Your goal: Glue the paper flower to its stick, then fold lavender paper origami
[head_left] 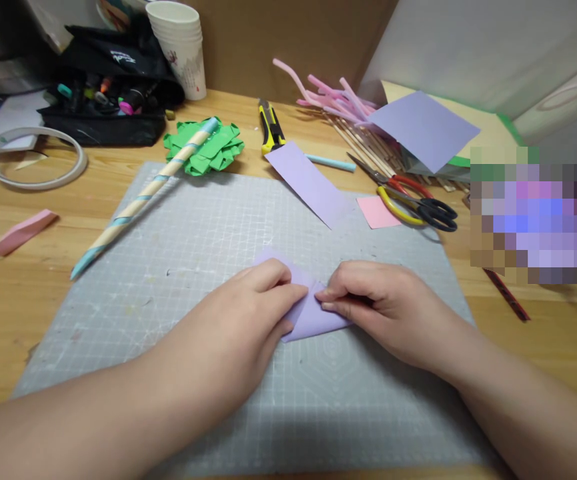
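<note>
A sheet of purple paper [313,319], partly folded over, lies on the grey cutting mat [193,233]. My left hand [255,310] covers its left part, the fingers closed and pressing on the paper near the fold. At the right part my right hand [388,300] pinches the paper between thumb and fingertips, close to the left fingers. Both hands hide some of the sheet's edges. Farther back on the mat rests a purple paper strip [308,183], and beside it a small pink paper square [377,212].
Scissors [413,200] lie at the mat's back right, near a yellow-black utility knife [271,127]. A striped paper stick [143,197] leans across green folded paper [218,150]. Around the back stand a tape roll [81,163], black pencil case [103,127] and paper cups [181,53].
</note>
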`<state>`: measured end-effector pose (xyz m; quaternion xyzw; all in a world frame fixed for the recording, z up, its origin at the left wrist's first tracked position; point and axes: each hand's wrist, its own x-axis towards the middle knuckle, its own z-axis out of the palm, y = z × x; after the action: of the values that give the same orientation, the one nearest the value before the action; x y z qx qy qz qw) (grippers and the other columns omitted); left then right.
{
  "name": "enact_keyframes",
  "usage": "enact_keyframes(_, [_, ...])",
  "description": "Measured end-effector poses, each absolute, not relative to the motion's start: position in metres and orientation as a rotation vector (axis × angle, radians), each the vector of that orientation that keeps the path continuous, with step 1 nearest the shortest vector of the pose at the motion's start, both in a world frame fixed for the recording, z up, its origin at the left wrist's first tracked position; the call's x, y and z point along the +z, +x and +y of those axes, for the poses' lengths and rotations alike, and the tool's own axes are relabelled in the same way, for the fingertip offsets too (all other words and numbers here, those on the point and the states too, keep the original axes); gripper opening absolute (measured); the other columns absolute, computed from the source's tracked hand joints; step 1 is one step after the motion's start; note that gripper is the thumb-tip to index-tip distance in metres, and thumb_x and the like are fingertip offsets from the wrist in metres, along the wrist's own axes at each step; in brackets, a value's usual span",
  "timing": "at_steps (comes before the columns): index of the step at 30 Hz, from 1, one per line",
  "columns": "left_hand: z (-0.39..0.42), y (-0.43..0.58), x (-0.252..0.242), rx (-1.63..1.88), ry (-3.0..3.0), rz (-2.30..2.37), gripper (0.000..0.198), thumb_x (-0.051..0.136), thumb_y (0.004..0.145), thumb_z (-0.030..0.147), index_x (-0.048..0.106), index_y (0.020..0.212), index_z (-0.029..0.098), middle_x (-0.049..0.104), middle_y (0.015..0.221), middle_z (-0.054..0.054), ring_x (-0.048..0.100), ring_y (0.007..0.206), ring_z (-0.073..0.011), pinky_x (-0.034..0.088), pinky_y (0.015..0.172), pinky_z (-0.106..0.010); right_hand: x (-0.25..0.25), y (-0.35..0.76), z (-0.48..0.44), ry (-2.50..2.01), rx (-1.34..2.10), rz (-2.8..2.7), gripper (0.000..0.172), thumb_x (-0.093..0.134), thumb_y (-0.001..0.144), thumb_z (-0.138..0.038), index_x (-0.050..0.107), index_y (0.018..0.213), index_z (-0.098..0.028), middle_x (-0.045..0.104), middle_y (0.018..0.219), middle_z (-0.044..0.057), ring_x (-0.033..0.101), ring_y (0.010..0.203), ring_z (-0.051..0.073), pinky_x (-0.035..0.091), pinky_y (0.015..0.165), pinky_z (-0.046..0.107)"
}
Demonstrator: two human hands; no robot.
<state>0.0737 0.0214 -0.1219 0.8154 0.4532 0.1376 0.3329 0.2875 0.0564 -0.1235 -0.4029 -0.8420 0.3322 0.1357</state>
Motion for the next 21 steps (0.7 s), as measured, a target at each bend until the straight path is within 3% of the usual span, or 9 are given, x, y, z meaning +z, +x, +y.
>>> enact_keyframes(12, [0.0221, 0.0717, -0.1233, 0.318, 2.072, 1.192, 0.029, 0.044, 0.090, 0.016, 0.059, 0.114, 0.022, 0.053, 0.104, -0.006, 0.051, 0.091, -0.0186, 0.046, 0.085, -0.038, -0.1236, 0.2895, 0.0559, -1.186, 0.991, -2.449, 0.013, 0.059, 0.083, -0.009, 0.062, 0.079, -0.021, 0.063, 0.075, -0.004, 0.057, 0.071, 0.008, 0.041, 0.064, 0.020])
enact_keyframes(21, [0.0219, 0.0729, -0.1235, 0.314, 2.054, 1.208, 0.024, 0.044, 0.090, 0.017, 0.060, 0.108, 0.020, 0.052, 0.103, -0.005, 0.052, 0.088, -0.0182, 0.047, 0.084, -0.037, -0.1236, 0.2889, 0.0551, -1.197, 0.991, -2.431, 0.013, 0.059, 0.084, -0.010, 0.063, 0.078, -0.021, 0.063, 0.074, -0.004, 0.057, 0.070, 0.008, 0.041, 0.063, 0.021])
